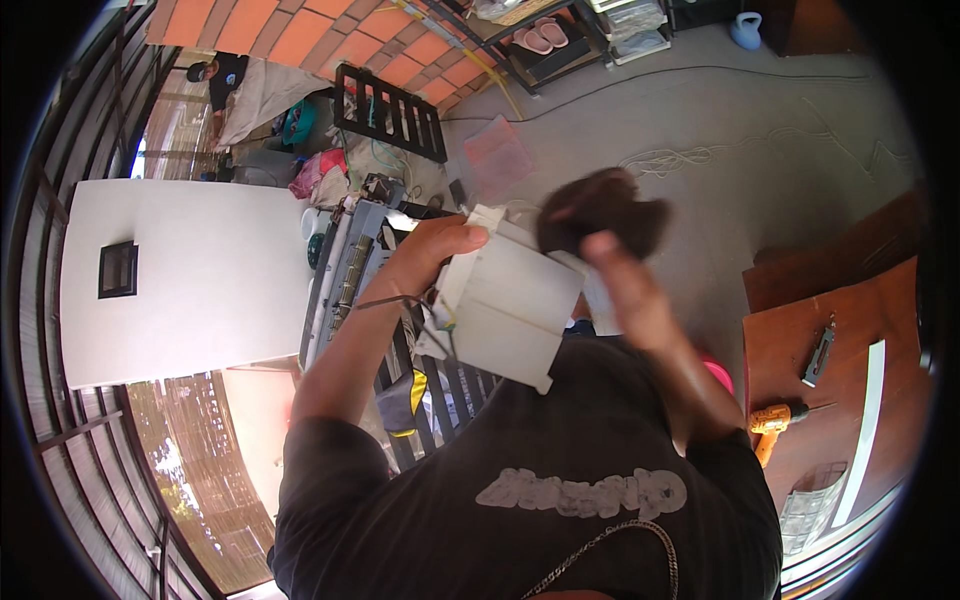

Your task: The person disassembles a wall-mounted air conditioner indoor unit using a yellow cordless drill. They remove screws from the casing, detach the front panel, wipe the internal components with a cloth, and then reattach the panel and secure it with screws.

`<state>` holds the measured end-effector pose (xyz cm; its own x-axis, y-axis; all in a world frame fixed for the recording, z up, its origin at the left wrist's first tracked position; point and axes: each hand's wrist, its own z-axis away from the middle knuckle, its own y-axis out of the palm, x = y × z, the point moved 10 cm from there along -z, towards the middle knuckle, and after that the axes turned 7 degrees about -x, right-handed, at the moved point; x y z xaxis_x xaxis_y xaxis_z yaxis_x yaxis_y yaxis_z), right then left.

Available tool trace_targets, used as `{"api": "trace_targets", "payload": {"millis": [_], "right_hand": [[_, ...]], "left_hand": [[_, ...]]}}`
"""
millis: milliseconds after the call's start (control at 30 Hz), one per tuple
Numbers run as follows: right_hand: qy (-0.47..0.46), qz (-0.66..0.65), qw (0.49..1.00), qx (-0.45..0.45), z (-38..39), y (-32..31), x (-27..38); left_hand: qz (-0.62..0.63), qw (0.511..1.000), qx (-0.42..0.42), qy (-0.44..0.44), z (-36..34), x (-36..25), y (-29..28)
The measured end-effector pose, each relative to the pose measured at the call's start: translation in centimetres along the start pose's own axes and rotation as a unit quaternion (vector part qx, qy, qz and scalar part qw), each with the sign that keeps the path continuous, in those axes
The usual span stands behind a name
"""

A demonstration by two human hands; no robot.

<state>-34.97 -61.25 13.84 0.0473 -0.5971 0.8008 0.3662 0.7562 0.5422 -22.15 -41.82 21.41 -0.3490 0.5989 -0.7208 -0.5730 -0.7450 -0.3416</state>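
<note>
My left hand (pixel 440 248) is wrapped round the upper left edge of a white boxy plastic casing (pixel 515 305), its thumb lying on top. A short dark wire (pixel 440 325) hangs at the casing's left side. The casing is tilted in front of my chest. In my right hand (pixel 632 290) is a bunched dark brown cloth (pixel 600 215), smeared by motion, just beyond the casing's right edge. Whether the cloth touches the casing I cannot tell. Left of my left hand stands a partly opened grey appliance (pixel 350 265) with bare inner parts.
On the right, a brown wooden table (pixel 880 310) bears an orange drill (pixel 770 430) and a white strip (pixel 860 440). A loose cable (pixel 665 158) lies on the floor. Beyond the appliance stands a black slatted frame (pixel 390 115). Another person (pixel 222 85) is at the far left.
</note>
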Motion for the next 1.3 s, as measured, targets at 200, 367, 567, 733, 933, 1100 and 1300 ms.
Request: {"api": "trace_targets", "payload": {"millis": [200,367,567,733,933,1100,1300], "right_hand": [[-0.342,0.363,0.805,0.321,6.2,7.2,3.2],[-0.344,0.365,0.797,0.336,3.5,5.4,-0.3],[-0.208,0.151,0.965,-0.046,-4.6,0.2,5.2],[-0.32,0.136,0.911,0.223,2.6,8.9,6.2],[-0.202,0.001,0.974,0.106,-2.8,6.4,4.5],[-0.387,0.173,0.903,0.066,-0.1,6.3,8.7],[-0.263,0.097,0.96,0.002,-5.1,3.8,8.3]], "left_hand": [[0.186,0.983,-0.005,0.003,-2.2,0.2,0.0],[0.026,0.996,-0.046,0.077,-2.8,0.3,0.3],[0.122,0.991,-0.006,0.06,-2.2,2.2,0.6],[0.158,0.98,-0.063,0.099,-3.7,3.7,0.4],[0.169,0.972,-0.107,0.125,-4.1,4.1,0.3],[-0.04,0.956,-0.155,0.245,-0.6,0.8,1.7],[-0.109,0.953,-0.197,0.201,0.5,1.6,2.5]]}}
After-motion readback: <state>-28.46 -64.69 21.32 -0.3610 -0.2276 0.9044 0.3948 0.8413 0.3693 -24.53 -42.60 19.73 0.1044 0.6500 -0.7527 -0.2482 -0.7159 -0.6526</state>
